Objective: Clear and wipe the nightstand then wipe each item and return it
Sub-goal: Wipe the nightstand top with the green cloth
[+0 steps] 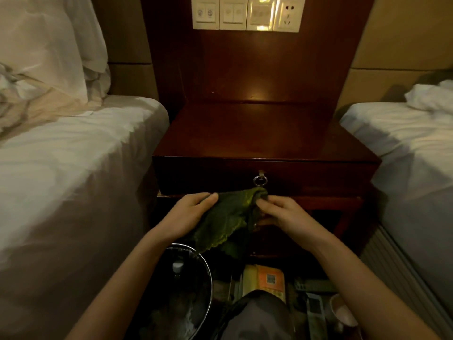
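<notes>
Nightstand bears no readable writing. Before its front edge, left hand and right hand hold a green cloth, each grip pinching it, forearms extended forward.

There were two beds, one on the left and one on the right, with one dark wooden nightstand between them carrying one ring pull. Two hands, left and right, held one green cloth. I counted four wall plates, one round bin and one cup on the floor.
</notes>
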{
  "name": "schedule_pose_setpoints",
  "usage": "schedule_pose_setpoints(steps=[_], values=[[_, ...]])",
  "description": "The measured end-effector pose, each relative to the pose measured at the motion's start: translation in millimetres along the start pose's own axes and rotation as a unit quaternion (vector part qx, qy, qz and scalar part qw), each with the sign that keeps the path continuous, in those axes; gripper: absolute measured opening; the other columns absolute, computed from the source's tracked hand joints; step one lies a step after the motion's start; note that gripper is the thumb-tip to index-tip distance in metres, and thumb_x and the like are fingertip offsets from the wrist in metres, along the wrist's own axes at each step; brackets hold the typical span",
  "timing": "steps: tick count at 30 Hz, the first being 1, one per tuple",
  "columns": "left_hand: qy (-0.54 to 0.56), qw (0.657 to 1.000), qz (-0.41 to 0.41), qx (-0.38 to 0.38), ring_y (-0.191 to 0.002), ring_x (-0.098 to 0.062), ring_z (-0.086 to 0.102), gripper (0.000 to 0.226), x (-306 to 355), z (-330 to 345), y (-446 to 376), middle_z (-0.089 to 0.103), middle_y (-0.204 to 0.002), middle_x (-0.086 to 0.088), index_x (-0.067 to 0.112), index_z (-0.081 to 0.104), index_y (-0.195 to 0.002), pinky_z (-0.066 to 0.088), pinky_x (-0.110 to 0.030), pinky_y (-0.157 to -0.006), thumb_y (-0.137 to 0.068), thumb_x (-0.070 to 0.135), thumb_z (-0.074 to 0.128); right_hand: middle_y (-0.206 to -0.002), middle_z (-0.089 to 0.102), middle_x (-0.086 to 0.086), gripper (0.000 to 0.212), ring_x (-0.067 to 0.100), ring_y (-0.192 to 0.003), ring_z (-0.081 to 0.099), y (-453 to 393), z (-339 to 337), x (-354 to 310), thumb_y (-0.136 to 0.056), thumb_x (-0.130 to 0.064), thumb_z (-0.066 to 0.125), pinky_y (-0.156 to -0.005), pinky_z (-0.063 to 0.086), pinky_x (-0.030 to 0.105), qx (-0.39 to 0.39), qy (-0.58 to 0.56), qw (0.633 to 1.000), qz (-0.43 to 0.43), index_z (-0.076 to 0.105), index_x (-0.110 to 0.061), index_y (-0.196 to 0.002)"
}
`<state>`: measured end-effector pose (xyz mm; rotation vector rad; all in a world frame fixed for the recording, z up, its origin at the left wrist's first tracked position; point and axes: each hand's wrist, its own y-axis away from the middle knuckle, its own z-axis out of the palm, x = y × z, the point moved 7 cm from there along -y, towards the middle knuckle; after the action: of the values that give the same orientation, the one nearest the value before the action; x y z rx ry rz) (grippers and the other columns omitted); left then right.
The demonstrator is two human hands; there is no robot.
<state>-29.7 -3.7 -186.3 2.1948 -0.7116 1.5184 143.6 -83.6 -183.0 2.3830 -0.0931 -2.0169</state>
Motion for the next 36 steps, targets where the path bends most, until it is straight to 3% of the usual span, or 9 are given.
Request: schedule_pose_setpoints(steps=[4,7,10,14,19,24,29,33,36], values=[[0.052,0.998,0.026,-0.004,-0.121,-0.009,0.050,0.064,24.4,25.8,-0.6,0.050,-0.135,0.005,0.027,0.041,-0.137,0.043,-0.022,-0.094,-0.080,0.056,0.052,-0.075,0.063,-0.001,0.031,0.017,-0.081,0.065,3.9,-1.0,-17.6,-0.088,-0.032,0.055,-0.076,0.054,0.025,-0.002,-0.052,0.999,-0.013,0.061,-0.003,-0.079],[0.014,0.998,0.046,-0.032,-0.111,-0.006,0.057,0.075,38.0,49.3,-4.8,0.054,-0.125,0.008,0.027,0.045,-0.128,0.053,-0.031,-0.089,-0.066,0.048,0.080,-0.084,0.066,0.003,0.029,0.021,-0.089,0.066,3.9,-5.0,-25.6,-0.093,-0.030,0.053,-0.079,0.055,0.030,0.010,-0.043,0.999,-0.010,0.064,-0.004,-0.084],[-0.021,0.996,-0.004,-0.092,-0.102,-0.010,0.064,0.064,33.9,58.5,-11.3,0.061,-0.117,0.003,0.020,0.050,-0.123,0.056,-0.031,-0.085,-0.068,0.025,0.083,-0.088,0.066,0.005,0.025,0.021,-0.088,0.066,4.8,-19.9,-29.1,-0.093,-0.033,0.052,-0.083,0.053,0.041,0.036,-0.051,0.998,0.026,0.064,-0.013,-0.084],[-0.038,0.986,0.005,-0.161,-0.097,-0.017,0.068,0.036,34.8,56.2,-11.0,0.071,-0.106,-0.006,0.009,0.066,-0.110,0.055,-0.038,-0.088,-0.076,0.018,0.075,-0.090,0.063,0.003,0.024,0.018,-0.085,0.063,9.7,-46.1,-29.9,-0.093,-0.039,0.050,-0.082,0.048,0.035,0.076,-0.013,0.992,0.102,0.061,-0.018,-0.087],[0.028,0.986,-0.002,-0.166,-0.087,-0.020,0.068,0.029,45.8,49.8,-7.1,0.070,-0.091,-0.007,0.013,0.069,-0.095,0.052,-0.029,-0.076,-0.084,0.036,0.057,-0.111,0.062,-0.008,0.056,0.012,-0.110,0.056,29.7,-59.3,-27.0,-0.072,-0.057,0.055,-0.095,0.041,0.027,-0.123,0.271,0.942,0.156,0.064,-0.019,-0.113],[-0.085,0.991,0.026,-0.101,-0.106,-0.014,0.058,0.025,41.4,61.4,-21.0,0.058,-0.114,0.002,0.023,0.056,-0.116,0.049,-0.034,-0.093,-0.097,0.036,0.046,-0.093,0.074,-0.001,0.039,0.011,-0.087,0.069,26.0,-61.4,-40.9,-0.076,-0.044,0.057,-0.081,0.053,0.022,-0.077,0.135,0.982,0.104,0.070,-0.014,-0.098],[-0.016,0.981,0.159,-0.109,-0.119,0.000,0.052,0.063,65.1,81.8,-17.7,0.057,-0.126,0.011,0.027,0.047,-0.133,0.040,-0.022,-0.102,-0.077,0.037,0.074,-0.094,0.071,0.016,0.049,0.025,-0.080,0.070,24.2,-67.0,-41.3,-0.072,-0.046,0.062,-0.074,0.055,0.034,-0.028,0.056,0.987,0.147,0.069,-0.006,-0.099],[-0.012,0.984,0.155,-0.092,-0.090,-0.005,0.066,0.012,70.9,81.6,-27.1,0.068,-0.093,0.005,0.020,0.065,-0.097,0.050,-0.022,-0.078,-0.087,0.012,0.065,-0.107,0.069,0.017,0.043,0.027,-0.095,0.068,33.6,-67.3,-43.9,-0.075,-0.027,0.067,-0.083,0.055,0.036,-0.094,0.051,0.982,0.156,0.064,-0.004,-0.111],[-0.004,0.985,0.133,-0.110,-0.077,-0.004,0.065,0.009,75.1,76.5,-29.4,0.065,-0.083,0.005,0.017,0.063,-0.088,0.049,-0.017,-0.066,-0.093,0.014,0.055,-0.111,0.067,0.012,0.040,0.023,-0.098,0.067,35.7,-80.7,-42.4,-0.077,-0.020,0.073,-0.089,0.054,0.037,-0.075,0.207,0.967,0.131,0.060,-0.013,-0.114]])
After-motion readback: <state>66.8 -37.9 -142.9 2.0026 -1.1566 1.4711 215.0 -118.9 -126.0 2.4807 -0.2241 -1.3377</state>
